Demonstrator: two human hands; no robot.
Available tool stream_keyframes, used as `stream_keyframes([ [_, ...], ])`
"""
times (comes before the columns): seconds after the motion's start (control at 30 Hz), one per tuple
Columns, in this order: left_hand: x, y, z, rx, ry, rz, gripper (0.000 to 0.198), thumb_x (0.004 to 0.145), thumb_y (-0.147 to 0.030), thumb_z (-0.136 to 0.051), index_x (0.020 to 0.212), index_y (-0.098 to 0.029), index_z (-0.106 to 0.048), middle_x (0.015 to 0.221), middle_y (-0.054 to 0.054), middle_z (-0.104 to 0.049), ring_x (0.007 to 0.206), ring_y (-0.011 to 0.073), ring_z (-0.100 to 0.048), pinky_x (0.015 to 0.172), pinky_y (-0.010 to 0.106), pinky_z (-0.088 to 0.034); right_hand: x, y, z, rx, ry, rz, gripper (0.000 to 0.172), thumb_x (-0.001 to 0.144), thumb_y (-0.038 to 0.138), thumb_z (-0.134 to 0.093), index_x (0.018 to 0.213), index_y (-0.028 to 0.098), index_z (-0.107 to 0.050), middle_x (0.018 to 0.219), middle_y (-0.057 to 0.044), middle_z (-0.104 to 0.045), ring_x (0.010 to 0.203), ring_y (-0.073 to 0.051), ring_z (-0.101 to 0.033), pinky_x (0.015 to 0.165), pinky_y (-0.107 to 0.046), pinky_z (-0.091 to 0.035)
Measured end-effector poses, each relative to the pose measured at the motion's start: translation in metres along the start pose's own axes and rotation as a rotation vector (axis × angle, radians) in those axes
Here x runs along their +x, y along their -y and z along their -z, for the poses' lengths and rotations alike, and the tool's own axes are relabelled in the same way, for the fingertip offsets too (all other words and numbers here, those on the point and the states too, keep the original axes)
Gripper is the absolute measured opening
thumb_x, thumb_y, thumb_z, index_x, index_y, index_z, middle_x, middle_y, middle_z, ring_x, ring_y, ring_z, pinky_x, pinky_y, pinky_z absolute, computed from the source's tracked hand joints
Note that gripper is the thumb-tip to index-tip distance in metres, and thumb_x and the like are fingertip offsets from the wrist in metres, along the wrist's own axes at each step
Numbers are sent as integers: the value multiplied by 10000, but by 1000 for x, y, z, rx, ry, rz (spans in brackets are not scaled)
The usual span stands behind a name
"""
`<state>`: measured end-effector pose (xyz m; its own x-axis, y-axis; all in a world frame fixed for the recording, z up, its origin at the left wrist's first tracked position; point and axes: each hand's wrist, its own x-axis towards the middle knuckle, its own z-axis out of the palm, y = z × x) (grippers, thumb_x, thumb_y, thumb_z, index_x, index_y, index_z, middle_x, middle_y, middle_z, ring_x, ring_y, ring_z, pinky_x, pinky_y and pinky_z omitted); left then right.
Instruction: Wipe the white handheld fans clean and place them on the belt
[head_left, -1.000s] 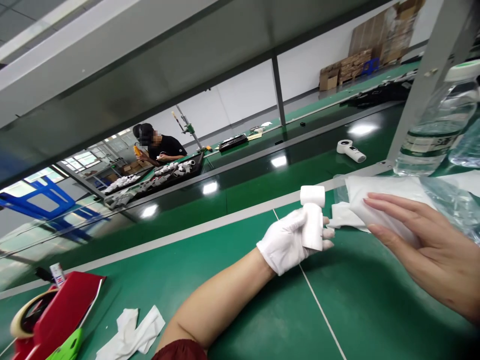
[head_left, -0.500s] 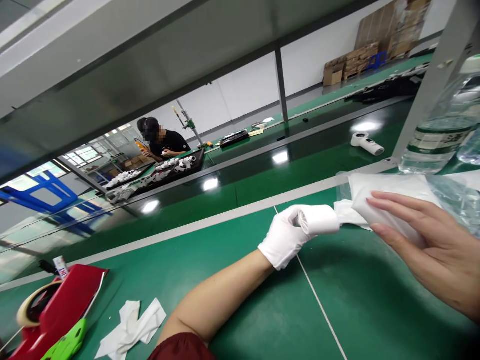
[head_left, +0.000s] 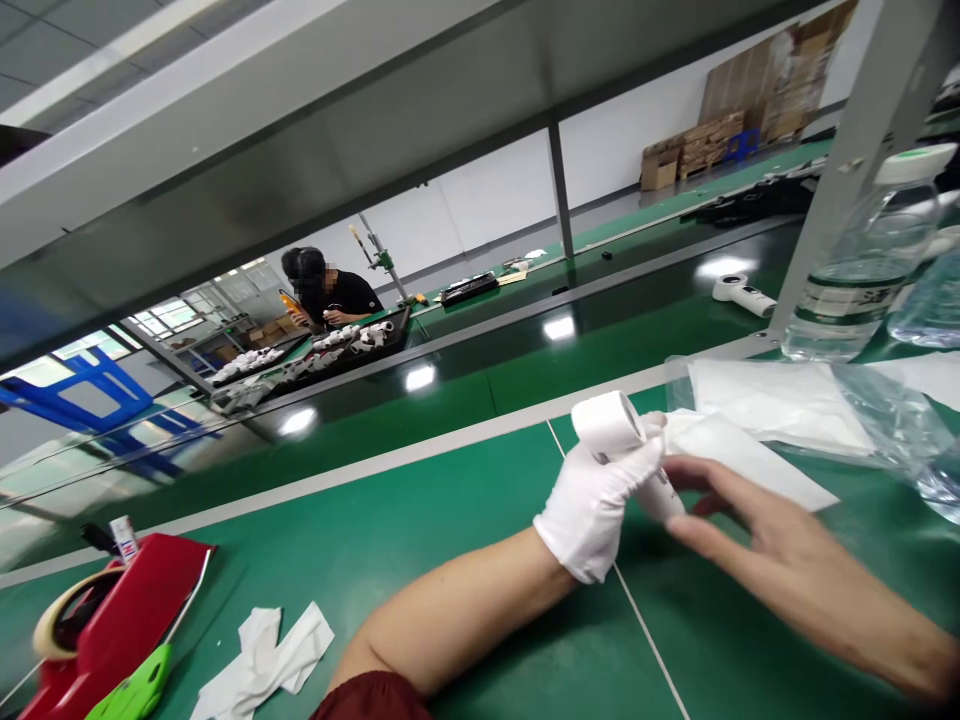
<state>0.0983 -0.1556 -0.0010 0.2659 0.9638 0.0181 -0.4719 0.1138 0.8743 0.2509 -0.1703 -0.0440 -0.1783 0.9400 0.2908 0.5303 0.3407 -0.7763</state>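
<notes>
My left hand (head_left: 592, 500), in a white glove, is closed around a white handheld fan (head_left: 606, 425) with a short barrel-shaped head and a handle. The head points up and to the left above the glove; the fingers hide part of the handle. At the handle's lower end, my bare right hand (head_left: 750, 540) pinches it between thumb and fingers. A white wipe (head_left: 757, 465) lies flat just behind the right hand. Beyond that is a clear plastic bag with white sheets (head_left: 780, 400) in it.
Water bottles (head_left: 847, 290) stand at the right by a metal post. Another white fan (head_left: 742, 296) lies on the dark belt. At the left are a red tape dispenser (head_left: 127, 620), a green tool (head_left: 135, 685) and crumpled wipes (head_left: 262, 660). A co-worker (head_left: 337, 290) sits beyond the belt.
My right hand has let go of the white wipe and moved left onto the fan's handle. The fan has turned in my left hand, its head now up and left.
</notes>
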Motion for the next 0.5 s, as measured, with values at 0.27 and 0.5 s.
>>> stream_keyframes([
  [0.27, 6, -10, -1, 722, -26, -512, 691, 706, -389, -778, 1319, -203, -517, 1188, 117, -597, 1028, 246, -593, 952, 357, -420, -9, 4, -12, 70, 134, -116, 449, 859, 570, -443, 1147, 229, -490, 915, -71, -678, 819, -231, -653, 682, -344, -533],
  [0.5, -4, -31, 2, 1231, 123, -506, 405, 937, -380, -381, 712, -196, -663, 716, 81, -611, 770, 222, -583, 767, 342, -433, -14, -2, -10, -142, 55, 88, 219, 833, 460, -522, 855, 243, -508, 649, -20, -607, 512, -175, -566, 468, -295, -400],
])
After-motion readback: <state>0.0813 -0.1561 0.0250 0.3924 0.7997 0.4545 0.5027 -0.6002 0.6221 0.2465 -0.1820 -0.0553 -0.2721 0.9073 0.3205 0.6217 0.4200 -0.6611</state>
